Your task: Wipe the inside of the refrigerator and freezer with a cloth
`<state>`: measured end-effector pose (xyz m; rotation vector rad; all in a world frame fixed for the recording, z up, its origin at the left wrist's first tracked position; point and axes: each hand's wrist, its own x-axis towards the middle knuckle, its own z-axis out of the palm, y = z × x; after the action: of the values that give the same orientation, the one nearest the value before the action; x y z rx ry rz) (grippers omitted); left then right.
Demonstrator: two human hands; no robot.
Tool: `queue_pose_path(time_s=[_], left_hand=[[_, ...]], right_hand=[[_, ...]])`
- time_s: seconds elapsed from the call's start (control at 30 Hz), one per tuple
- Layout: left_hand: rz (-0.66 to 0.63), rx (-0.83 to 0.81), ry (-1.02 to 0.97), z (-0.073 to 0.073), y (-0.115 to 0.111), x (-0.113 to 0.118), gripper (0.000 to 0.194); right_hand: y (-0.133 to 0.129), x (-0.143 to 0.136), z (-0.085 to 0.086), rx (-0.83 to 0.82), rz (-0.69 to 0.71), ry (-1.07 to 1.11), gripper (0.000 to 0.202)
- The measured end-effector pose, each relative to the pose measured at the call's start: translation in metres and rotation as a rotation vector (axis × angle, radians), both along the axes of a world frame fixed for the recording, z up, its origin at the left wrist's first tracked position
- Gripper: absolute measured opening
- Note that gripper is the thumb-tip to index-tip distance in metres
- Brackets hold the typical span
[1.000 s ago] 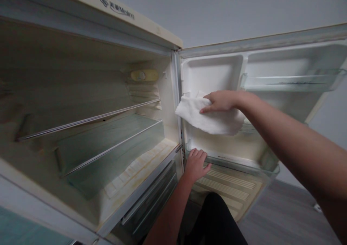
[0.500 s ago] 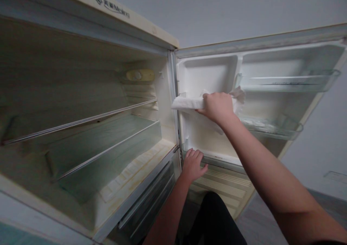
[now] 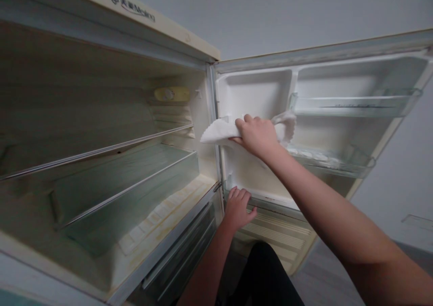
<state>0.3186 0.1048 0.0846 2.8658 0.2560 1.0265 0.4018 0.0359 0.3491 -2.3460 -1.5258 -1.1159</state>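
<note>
My right hand (image 3: 256,134) is closed around a white cloth (image 3: 218,131) with a scalloped edge. The cloth sticks out on both sides of my fist, in front of the inner face of the open fridge door (image 3: 257,91). Its left end reaches across the hinge side towards the fridge compartment. Lower down, my left hand (image 3: 239,208) rests at the bottom edge of the upper door, near the hinge. Its fingers lie over that edge and the thumb stands apart.
To the left is the open fridge compartment, with a glass shelf (image 3: 101,155), a clear drawer (image 3: 135,193) and a yellow-stained floor (image 3: 165,215). Clear door racks (image 3: 352,106) hang at the right. Below is an open ribbed lower door (image 3: 277,229), with my knee (image 3: 265,265) close by.
My right hand has moved left with the cloth, whose left end now spreads over the hinge gap. The left hand stays at the door's bottom edge. The view has shifted slightly.
</note>
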Motion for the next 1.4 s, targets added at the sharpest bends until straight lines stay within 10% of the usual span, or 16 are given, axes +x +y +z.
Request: queue_pose_path(time_s=[0.37,0.7,0.97,1.4], left_hand=[[0.022,-0.001,-0.012,-0.007,0.003,0.003,0.035],[-0.013,0.010,0.008,-0.004,0.005,0.001,0.030],[-0.047,0.029,0.013,-0.003,0.001,0.000,0.027],[0.003,0.069,-0.024,-0.008,-0.001,0.003,0.025]], right_hand=[[0.062,-0.013,-0.006,0.075,0.095,0.021,0.036],[0.020,0.000,-0.015,0.052,0.175,-0.066,0.030],[-0.027,0.003,-0.041,0.270,-0.019,0.015,0.042],[0.019,0.029,-0.087,0.728,0.062,-0.028,0.048]])
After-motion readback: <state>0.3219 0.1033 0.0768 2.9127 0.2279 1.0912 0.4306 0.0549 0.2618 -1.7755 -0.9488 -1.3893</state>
